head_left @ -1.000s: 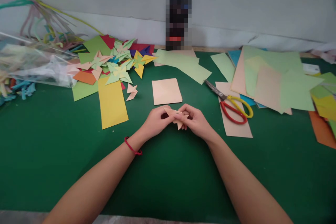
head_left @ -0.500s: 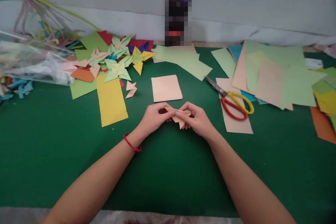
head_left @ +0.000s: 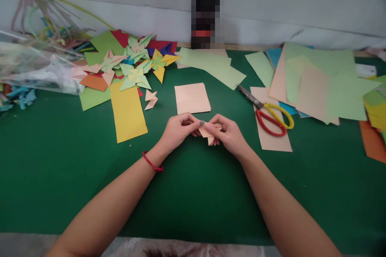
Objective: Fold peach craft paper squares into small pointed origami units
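Note:
Between my two hands is a small folded piece of pale peach paper (head_left: 207, 131), with pointed flaps sticking out below and to the right. My left hand (head_left: 182, 127) pinches its left side, the thumb pressing on top. At the right side my right hand (head_left: 226, 132) grips it, thumb on top and fingers curled beneath. Both hands hide part of the folds. Just beyond them lies a stack of square peach paper (head_left: 193, 98). Another small folded peach paper piece (head_left: 151, 99) rests on the green table (head_left: 193, 196) to the left.
Scissors (head_left: 265, 108) with red and yellow handles lie on a peach strip at right. Green and peach sheets (head_left: 343, 88) spread behind them. Folded paper stars (head_left: 135, 76), a yellow sheet (head_left: 129, 112) and a plastic bag (head_left: 42, 68) are at left. A blurred dark object (head_left: 206, 16) stands at the back.
My left thumb has shifted slightly up on the folded paper, and my right thumb now shows more apart from it. The view has tilted a little; both hands keep their hold.

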Available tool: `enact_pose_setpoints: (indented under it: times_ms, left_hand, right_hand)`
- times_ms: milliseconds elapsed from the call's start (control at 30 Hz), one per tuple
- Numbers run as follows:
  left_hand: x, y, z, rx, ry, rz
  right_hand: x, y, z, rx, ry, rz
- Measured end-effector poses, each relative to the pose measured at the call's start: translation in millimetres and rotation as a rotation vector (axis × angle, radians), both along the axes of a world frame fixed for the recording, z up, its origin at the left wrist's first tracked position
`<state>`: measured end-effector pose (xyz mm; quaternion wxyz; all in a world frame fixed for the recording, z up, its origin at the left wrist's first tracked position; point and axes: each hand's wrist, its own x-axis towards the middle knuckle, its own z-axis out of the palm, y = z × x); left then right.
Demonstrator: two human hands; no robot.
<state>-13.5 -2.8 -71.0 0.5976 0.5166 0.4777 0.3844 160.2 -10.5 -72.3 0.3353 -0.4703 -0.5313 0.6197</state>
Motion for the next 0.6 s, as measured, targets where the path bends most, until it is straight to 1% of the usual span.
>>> enact_pose_setpoints:
  times_ms: [200, 300, 533, 600]
  left_hand:
    - [-0.8, -1.4, -2.6, 0.065, 0.034, -0.006]
    - [-0.2, -3.8, -5.2, 0.103, 0.02, 0.014]
    - [1.5, -5.1, -7.3, 0.085, 0.044, 0.106]
    - [1.6, -4.9, -7.5, 0.066, 0.04, 0.121]
  right_hand:
    - [1.2, 0.5, -0.5, -0.012, -0.002, -0.006]
    - [1.1, 0.2, -0.2, -0.006, -0.002, -0.005]
    - [-1.0, -1.7, 1.7, 0.095, -0.085, -0.087]
    - [-1.5, -1.9, 0.6, 0.107, -0.095, -0.087]
